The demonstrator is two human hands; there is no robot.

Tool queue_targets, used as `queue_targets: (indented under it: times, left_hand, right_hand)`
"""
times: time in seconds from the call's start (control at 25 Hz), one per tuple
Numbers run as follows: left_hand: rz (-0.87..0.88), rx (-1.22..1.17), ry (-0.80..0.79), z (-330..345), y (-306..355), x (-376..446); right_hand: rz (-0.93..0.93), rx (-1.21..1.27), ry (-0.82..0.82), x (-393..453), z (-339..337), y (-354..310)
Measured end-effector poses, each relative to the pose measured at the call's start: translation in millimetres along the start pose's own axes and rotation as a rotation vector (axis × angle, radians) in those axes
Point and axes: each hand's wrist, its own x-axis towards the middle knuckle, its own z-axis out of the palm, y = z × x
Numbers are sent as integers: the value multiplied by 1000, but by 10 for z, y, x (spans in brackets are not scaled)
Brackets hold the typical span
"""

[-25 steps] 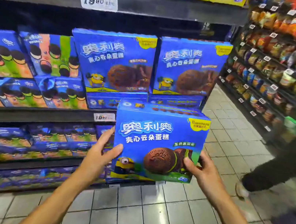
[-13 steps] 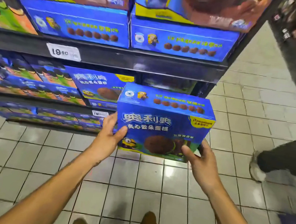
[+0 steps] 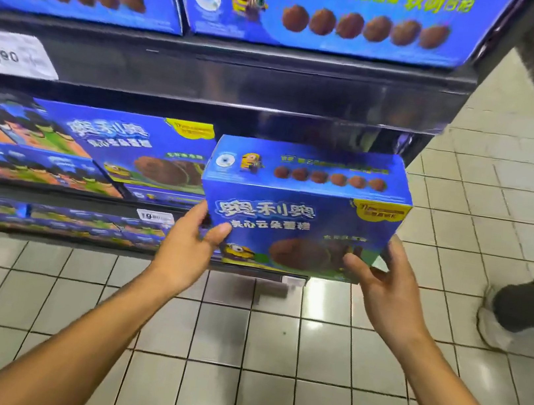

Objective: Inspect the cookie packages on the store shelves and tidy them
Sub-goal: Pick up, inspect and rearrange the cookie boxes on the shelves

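Two hands, left hand and right hand, hold a blue cookie box.

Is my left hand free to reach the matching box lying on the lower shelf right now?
Probably not as things stand. The left hand is gripping the held box, sharing it with the right hand. The shelf box lies just beyond it with nothing between, so the path looks open once that hand lets go.
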Motion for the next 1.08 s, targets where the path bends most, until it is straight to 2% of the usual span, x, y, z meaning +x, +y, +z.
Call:
queue_targets:
  times: [0.16, 0.4, 0.52, 0.76, 0.96, 1.08]
  left_hand:
    - [-6, 57, -18, -29, -20, 160]
    - [68, 334, 125, 8, 205, 333]
    - [32, 313, 134, 21, 287, 365]
    - [106, 195, 213, 33, 344, 381]
    - [41, 11, 272, 244, 264, 432]
    - [17, -71, 303, 316, 222, 443]
  right_hand:
    - [-47, -38, -24, 210, 31, 9]
    - [-133, -267, 91, 480, 26, -69]
    - [-149, -294, 129, 543, 22, -103]
    - [-216, -264, 210, 532, 15, -155]
    - [-78, -65, 307, 560, 255, -124]
    - [-66, -20, 354, 570, 316, -62]
